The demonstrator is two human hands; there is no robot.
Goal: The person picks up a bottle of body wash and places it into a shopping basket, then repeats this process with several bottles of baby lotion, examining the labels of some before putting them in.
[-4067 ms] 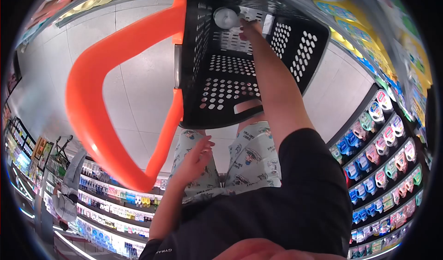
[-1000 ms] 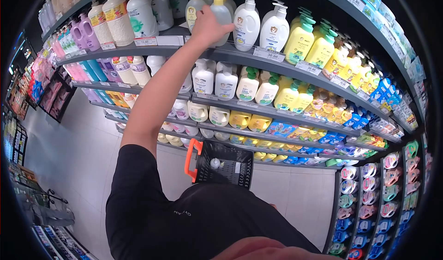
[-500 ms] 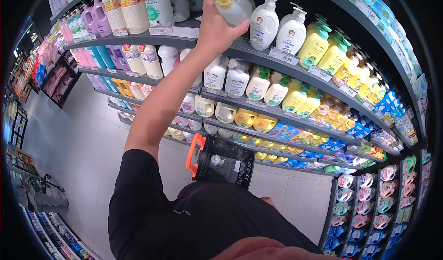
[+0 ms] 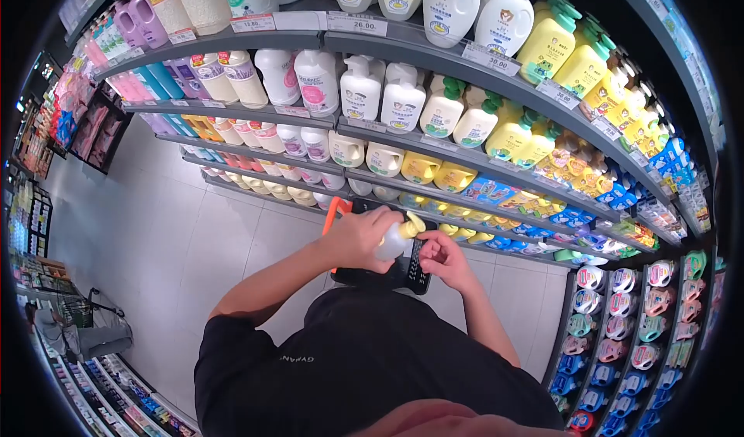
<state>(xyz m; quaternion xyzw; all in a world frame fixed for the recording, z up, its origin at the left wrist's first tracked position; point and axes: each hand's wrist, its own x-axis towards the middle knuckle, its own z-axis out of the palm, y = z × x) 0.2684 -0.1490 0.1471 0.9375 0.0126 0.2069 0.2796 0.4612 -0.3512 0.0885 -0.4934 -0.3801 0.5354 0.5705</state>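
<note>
My left hand (image 4: 361, 237) is wrapped round a pale pump bottle (image 4: 395, 240) with a yellow pump head, tilted to the right in front of my chest. Close by on the right is my right hand (image 4: 445, 260), its fingers curled and its forefinger right at the bottle's pump end. I see nothing in that hand. Below both hands stands a black shopping basket (image 4: 419, 280) with an orange handle (image 4: 334, 210); the hands and the bottle hide most of its inside.
Shelves (image 4: 434, 56) curve across the front, stacked with pump bottles such as white ones (image 4: 452, 9) and yellow ones (image 4: 550, 45). Price tags (image 4: 357, 24) line the edges. A second rack (image 4: 577, 344) of bottles stands at right. Tiled floor (image 4: 170, 243) shows at left, with a cart (image 4: 81, 313) beyond.
My left hand has brought the pump bottle down from the top shelf to above the basket. My right hand has come up beside it. The view has tipped lower.
</note>
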